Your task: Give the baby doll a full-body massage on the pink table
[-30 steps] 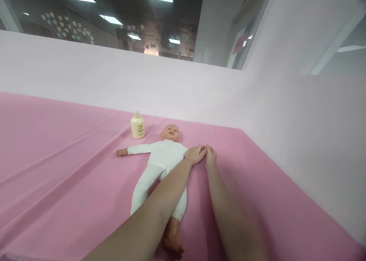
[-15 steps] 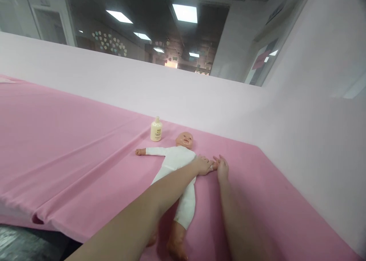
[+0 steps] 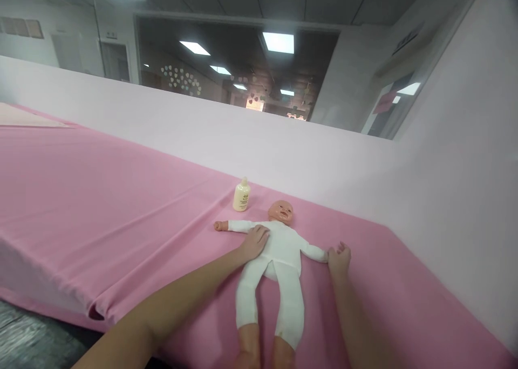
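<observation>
Closed around the near wrist of the plastic baby doll in white sleepsuit (image 3: 279,255), right hand (image 3: 339,259) grips; left hand (image 3: 254,241) rests flat, fingers spread, on its far shoulder.

I count one doll (image 3: 279,245), one bottle (image 3: 242,196), one pink sheet (image 3: 101,196), and my two hands: left (image 3: 254,241), right (image 3: 339,258).

1 head-worn view, facing forward and down, over pink bedding (image 3: 101,196), doll (image 3: 279,250) near, mid-frame
</observation>
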`<action>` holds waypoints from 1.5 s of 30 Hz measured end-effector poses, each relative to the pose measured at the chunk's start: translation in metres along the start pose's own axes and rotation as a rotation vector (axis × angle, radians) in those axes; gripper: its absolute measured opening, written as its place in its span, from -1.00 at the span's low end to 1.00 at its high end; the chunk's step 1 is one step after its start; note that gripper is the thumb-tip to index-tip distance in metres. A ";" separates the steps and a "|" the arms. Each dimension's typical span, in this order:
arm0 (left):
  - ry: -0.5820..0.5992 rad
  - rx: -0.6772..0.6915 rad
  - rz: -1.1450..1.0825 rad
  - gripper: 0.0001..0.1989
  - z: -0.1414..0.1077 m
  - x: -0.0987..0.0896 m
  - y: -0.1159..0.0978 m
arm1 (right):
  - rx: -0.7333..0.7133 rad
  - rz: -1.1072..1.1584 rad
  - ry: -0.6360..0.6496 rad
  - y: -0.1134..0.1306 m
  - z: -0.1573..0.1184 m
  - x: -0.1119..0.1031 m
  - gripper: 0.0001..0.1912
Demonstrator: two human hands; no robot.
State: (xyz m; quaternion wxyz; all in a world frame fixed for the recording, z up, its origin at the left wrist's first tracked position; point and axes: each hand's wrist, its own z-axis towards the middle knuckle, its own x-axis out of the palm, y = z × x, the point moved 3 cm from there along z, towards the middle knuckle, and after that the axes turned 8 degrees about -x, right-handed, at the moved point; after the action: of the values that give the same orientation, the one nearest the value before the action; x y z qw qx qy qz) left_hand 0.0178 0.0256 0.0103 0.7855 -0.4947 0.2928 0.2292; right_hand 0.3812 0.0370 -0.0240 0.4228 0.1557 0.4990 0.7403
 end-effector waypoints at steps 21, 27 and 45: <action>-0.129 -0.245 -0.080 0.22 -0.005 -0.005 0.027 | -0.634 -0.328 0.225 0.083 -0.054 0.016 -0.48; -0.207 0.004 -0.073 0.09 -0.003 -0.006 0.021 | -0.574 0.080 0.566 0.146 -0.087 0.050 -0.40; -0.203 0.340 -0.305 -0.78 -0.012 -0.022 0.005 | -0.538 0.228 0.859 0.176 -0.153 0.093 -0.80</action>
State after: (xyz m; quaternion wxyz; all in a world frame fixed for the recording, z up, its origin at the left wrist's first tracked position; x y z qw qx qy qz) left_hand -0.0039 0.0150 0.0182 0.9083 -0.3684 0.1687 0.1039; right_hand 0.1436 -0.0089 0.0416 0.1216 -0.2229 0.3996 0.8808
